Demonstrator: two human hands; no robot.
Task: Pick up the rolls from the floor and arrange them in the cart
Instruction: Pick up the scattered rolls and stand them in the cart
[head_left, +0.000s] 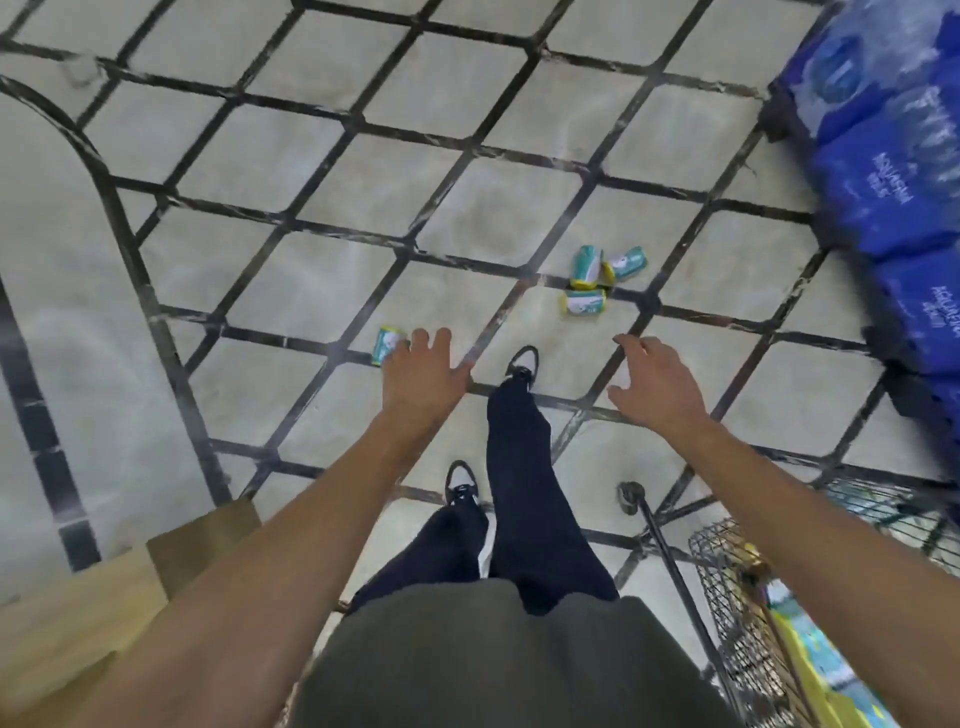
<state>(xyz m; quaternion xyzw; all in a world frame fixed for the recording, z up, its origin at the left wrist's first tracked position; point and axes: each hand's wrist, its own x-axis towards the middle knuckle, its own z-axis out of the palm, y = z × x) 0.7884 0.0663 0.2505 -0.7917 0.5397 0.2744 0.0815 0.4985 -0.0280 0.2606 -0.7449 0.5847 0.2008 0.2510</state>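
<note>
right by your hip on the right side sits the wire cart (727, 613), with some yellow and teal packs (810, 660) already lying inside it, though they're too blurry to read. just left of the cart you've got your legs in dark trousers, and the black and white shoes (462, 486) are planted on the tiled floor (291, 156). on the opposite side from the cart, down in the near left corner, there's a brown cardboard box (104, 597).

both arms stretch out ahead of the cart. your left hand (423, 371) is spread flat with loose fingers and holds nothing; it covers part of one teal roll (387, 349) lying on the floor, and i can't tell if it touches it. your right hand (654, 379) hangs with its fingers loosely curled downward and nothing in it either.

farther out from the cart, past your front shoe, three more rolls (597, 283) lie bunched together on a dark tile line, well apart from the single one. off to the far right beyond the cart there's a stack of blue water bottle packs (893, 171).
</note>
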